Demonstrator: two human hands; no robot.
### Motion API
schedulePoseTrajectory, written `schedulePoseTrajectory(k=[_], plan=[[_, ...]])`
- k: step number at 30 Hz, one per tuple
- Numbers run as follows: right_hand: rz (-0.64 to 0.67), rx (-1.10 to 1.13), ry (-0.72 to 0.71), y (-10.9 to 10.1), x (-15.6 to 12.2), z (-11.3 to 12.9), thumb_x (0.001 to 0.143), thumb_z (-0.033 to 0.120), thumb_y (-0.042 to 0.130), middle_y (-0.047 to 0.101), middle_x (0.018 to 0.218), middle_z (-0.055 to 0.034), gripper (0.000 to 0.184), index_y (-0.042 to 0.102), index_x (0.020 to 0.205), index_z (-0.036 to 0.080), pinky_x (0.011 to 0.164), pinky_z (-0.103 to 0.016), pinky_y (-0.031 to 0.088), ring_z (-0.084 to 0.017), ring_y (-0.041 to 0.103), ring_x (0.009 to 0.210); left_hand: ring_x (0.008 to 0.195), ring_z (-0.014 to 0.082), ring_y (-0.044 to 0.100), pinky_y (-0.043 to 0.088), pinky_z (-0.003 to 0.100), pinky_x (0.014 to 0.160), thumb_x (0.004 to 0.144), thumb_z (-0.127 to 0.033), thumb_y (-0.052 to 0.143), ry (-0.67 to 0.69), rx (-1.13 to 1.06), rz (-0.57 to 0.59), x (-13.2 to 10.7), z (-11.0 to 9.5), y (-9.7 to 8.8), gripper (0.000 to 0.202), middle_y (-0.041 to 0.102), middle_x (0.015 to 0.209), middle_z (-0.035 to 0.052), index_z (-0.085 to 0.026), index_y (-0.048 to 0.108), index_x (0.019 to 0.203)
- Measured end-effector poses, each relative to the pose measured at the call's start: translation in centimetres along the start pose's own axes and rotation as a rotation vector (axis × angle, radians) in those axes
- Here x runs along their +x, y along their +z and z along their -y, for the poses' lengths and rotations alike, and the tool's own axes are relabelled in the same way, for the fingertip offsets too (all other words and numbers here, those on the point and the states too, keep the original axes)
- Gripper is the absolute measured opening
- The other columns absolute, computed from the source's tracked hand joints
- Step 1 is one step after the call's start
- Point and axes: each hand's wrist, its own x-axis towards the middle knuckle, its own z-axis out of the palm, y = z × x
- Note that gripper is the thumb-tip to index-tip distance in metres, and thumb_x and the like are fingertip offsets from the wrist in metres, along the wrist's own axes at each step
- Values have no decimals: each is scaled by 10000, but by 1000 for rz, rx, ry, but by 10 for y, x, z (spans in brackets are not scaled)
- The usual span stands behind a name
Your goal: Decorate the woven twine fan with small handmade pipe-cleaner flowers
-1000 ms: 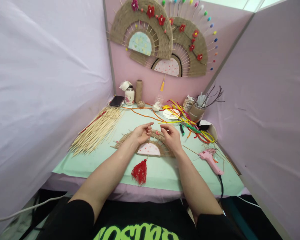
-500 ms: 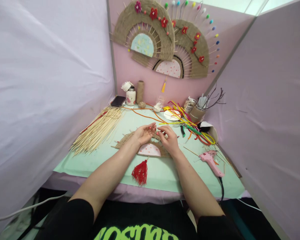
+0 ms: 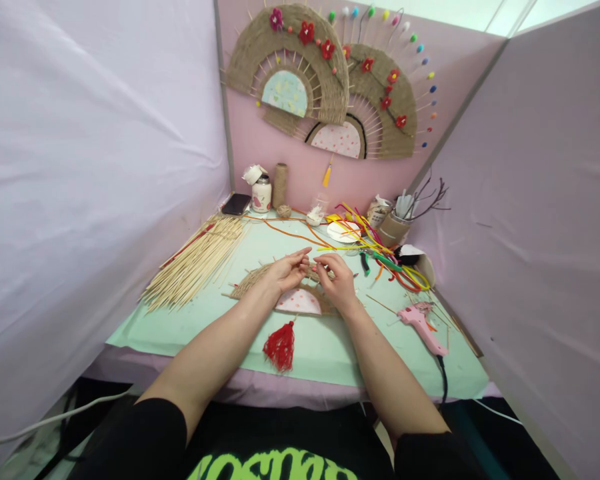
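OK so the change over the last second is tiny: the right hand (image 3: 339,283) has dropped a little and come in toward the left hand (image 3: 289,272), so the fingertips are now really close, nearly meeting. A second ago there was a clear gap. Left palm's turned partly up with its fingers loosely curled; the right thumb and fingers are drawn together like a pinch. Can't tell if there's something tiny between them, too small to see at this angle.

The twine-wrapped fan (image 3: 250,280) hasn't budged, lying on the bench (image 3: 200,333) under the hands and partly hidden by them, red tassel (image 3: 279,347) hanging toward the person. To me that reads as fiddly fingertip work just above the fan, not the fan itself getting shifted. Pink glue gun (image 3: 423,327) is still lying off to the right, untouched.
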Motion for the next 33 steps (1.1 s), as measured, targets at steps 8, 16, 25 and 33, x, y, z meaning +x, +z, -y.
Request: schedulePoseTrajectory(k=[8, 16, 25, 33], plan=[[-31, -39, -4, 0, -1, -1, 916, 215, 495, 650, 955, -80, 201, 678, 999, 209, 822, -371, 509, -201, 600, 931, 686, 108, 633, 526, 169, 618, 975, -202, 377, 29, -47, -25, -6, 1, 10, 334, 647, 772, 90, -48, 600, 1169], [215, -397, -52, 0, -4, 2, 923, 385, 507, 434, 1445, -87, 349, 635, 1227, 273, 1098, -526, 290, -292, 344, 1312, 921, 208, 680, 531, 304, 797, 975, -482, 263, 6, -3, 74, -9, -3, 9, 599, 684, 1043, 188, -36, 497, 1300], [368, -264, -92, 10, -6, 14, 951, 404, 458, 510, 1425, -79, 431, 516, 1360, 280, 1159, -600, 102, -267, 367, 1370, 1129, 288, 606, 497, 418, 899, 878, -703, 240, -5, 8, 175, -19, -4, 13, 793, 639, 1181, 210, -97, 455, 1342], [413, -209, -90, 10, -5, 15, 953, 448, 438, 498, 1440, -104, 567, 369, 1467, 219, 1180, -574, 102, -262, 299, 1429, 1178, 282, 581, 521, 407, 879, 858, -703, 312, 96, -79, 104, -18, -7, 12, 750, 561, 1305, 210, -149, 438, 1348]])
